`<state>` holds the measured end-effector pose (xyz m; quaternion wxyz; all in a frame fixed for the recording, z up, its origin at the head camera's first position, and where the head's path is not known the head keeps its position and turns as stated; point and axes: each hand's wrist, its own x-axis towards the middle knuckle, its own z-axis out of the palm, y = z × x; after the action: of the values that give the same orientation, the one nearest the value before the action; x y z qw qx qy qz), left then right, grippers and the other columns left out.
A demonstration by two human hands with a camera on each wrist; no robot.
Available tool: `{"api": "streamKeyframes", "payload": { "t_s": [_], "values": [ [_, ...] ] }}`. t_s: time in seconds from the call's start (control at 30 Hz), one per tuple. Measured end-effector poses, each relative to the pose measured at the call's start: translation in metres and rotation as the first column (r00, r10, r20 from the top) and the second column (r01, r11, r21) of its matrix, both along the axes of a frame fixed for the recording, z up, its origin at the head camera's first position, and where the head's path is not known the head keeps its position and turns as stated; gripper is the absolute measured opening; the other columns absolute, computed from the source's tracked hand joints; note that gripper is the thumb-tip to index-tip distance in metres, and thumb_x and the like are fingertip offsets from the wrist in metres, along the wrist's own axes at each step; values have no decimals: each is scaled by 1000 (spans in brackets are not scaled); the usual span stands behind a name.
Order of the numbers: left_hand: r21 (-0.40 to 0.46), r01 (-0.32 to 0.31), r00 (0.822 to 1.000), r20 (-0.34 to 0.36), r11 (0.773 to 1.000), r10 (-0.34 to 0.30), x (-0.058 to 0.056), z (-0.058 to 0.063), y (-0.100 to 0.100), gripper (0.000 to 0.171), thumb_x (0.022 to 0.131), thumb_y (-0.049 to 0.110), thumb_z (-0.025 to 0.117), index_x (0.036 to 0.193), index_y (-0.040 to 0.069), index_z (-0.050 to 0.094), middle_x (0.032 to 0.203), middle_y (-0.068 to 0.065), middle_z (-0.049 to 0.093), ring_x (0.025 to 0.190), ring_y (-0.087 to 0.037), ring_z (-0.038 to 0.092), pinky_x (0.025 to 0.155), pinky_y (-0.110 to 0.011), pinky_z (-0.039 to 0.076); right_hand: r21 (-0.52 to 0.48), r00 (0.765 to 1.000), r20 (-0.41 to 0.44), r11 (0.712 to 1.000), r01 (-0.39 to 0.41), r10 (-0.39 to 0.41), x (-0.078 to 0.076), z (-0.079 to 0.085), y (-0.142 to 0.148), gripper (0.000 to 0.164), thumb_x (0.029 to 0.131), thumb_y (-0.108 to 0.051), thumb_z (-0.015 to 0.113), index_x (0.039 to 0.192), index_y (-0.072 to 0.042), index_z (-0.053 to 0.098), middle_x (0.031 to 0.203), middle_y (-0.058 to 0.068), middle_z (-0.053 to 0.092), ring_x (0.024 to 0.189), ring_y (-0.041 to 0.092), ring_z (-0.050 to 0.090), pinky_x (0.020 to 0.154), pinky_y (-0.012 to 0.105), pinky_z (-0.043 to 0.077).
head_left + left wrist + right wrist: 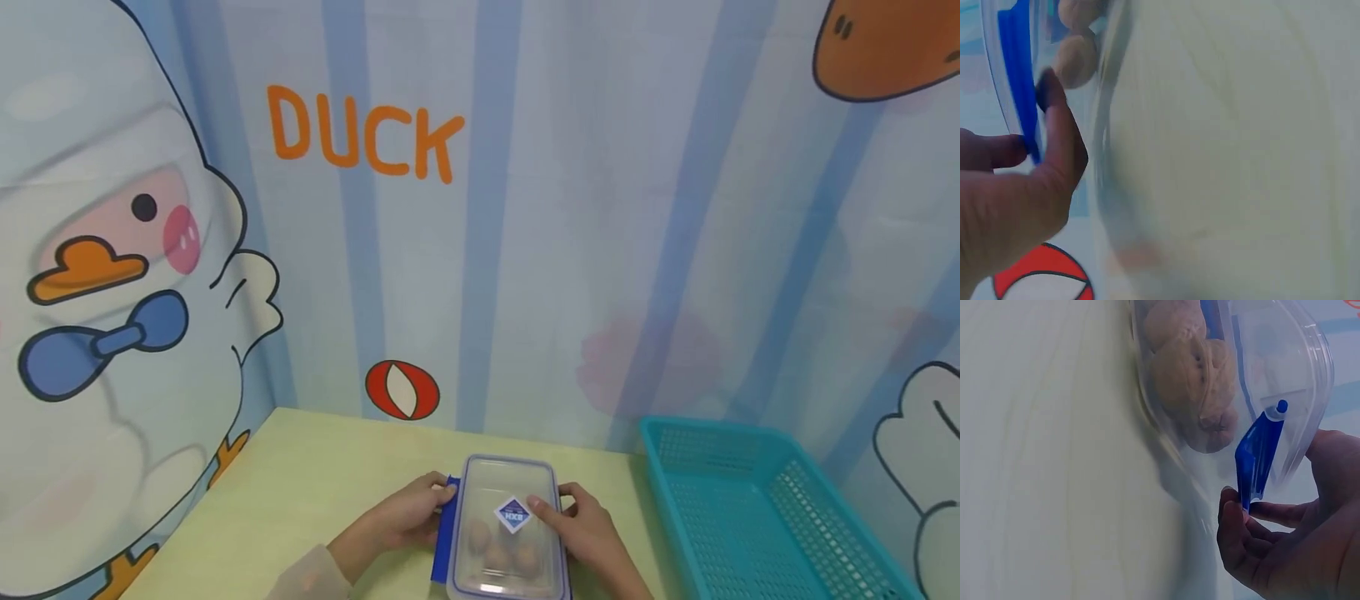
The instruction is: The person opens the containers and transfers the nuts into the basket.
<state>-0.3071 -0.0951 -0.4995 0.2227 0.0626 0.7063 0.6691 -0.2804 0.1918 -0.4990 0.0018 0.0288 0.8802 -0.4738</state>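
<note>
A clear plastic food container [487, 483] with a lidded top and a diamond-shaped label lies on the table in the head view. Several walnuts [1179, 372] show through its wall. Its left blue latch [445, 540] stands out from the side, and my left hand [408, 510] pinches it between thumb and finger. On the other side, my right hand [592, 533] has its thumb on the lid near the label. In the right wrist view, that hand's curled fingers hold the lower end of the right blue latch [1260, 453], which is tilted outward.
A turquoise plastic basket [678, 508] stands at the right of the pale yellow table [322, 467]. Behind the table hangs a blue-striped cloth [555, 250] with printed ducks and orange letters.
</note>
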Motion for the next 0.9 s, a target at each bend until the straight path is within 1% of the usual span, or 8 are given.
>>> {"api": "streamKeyframes", "payload": {
  "t_s": [0.07, 0.17, 0.23, 0.27, 0.4, 0.53, 0.63, 0.9],
  "values": [
    [-145, -50, 985, -172, 988, 24, 2, 2, 0, 29, 112, 14, 50, 134, -5, 48, 103, -14, 65, 81, -21, 65, 68, -36, 59, 15, 1000, -8, 1000, -9, 9, 0, 1, 2, 78, 93, -60, 76, 132, 6, 60, 92, 10, 69, 73, 20, 67, 58, 38, 60],
    [-377, -192, 896, -443, 906, 5, 8, 11, -1, 25, 107, 15, 61, 124, -3, 59, 97, -10, 63, 79, -19, 62, 68, -37, 56, 78, 999, -19, 997, -28, 30, 3, 3, 6, 74, 96, -59, 71, 133, 5, 62, 90, 8, 70, 73, 19, 66, 59, 36, 58],
    [-451, -241, 851, -523, 860, -36, 13, 18, 0, 24, 105, 19, 66, 117, -1, 64, 95, -7, 64, 75, -19, 63, 65, -36, 55, 140, 999, -33, 989, -37, 42, 6, 6, 8, 72, 100, -60, 66, 133, 4, 64, 89, 6, 70, 74, 18, 64, 61, 36, 56],
    [-450, -223, 847, -528, 865, -57, 16, 21, 1, 24, 105, 20, 66, 115, -1, 65, 95, -7, 64, 76, -20, 64, 65, -36, 56, 169, 998, -52, 985, -35, 44, 7, 7, 8, 71, 101, -59, 64, 132, 5, 65, 88, 5, 69, 74, 18, 63, 61, 35, 55],
    [-387, -73, 918, -387, 919, -90, 28, 31, 5, 35, 106, 24, 66, 126, -5, 62, 97, -9, 67, 72, -25, 69, 56, -35, 60, 266, 991, -127, 964, -12, 47, 16, 15, 10, 63, 102, -56, 63, 120, 3, 68, 79, 2, 64, 68, 16, 57, 58, 35, 49],
    [-355, -21, 960, -269, 935, -80, 36, 35, 11, 39, 105, 25, 68, 131, -4, 60, 100, -8, 63, 82, -23, 70, 59, -36, 63, 332, 986, -140, 942, -40, 91, 24, 24, 12, 44, 101, -46, 70, 103, -2, 65, 71, 0, 59, 62, 16, 53, 55, 34, 46],
    [-325, -9, 974, -216, 946, -64, 41, 37, 15, 39, 104, 22, 70, 131, -4, 60, 101, -9, 61, 85, -23, 69, 60, -38, 63, 319, 988, -89, 943, -95, 129, 31, 29, 14, 33, 101, -34, 72, 101, -2, 64, 72, 1, 59, 62, 16, 53, 56, 33, 47],
    [-290, -4, 985, -168, 957, -47, 45, 41, 18, 38, 102, 15, 72, 131, -5, 58, 102, -11, 59, 86, -22, 67, 61, -37, 64, 88, 983, 89, 982, -167, 159, 40, 34, 20, 28, 102, -21, 69, 114, 3, 60, 78, 7, 58, 59, 21, 58, 53, 35, 54]
  ]
}}
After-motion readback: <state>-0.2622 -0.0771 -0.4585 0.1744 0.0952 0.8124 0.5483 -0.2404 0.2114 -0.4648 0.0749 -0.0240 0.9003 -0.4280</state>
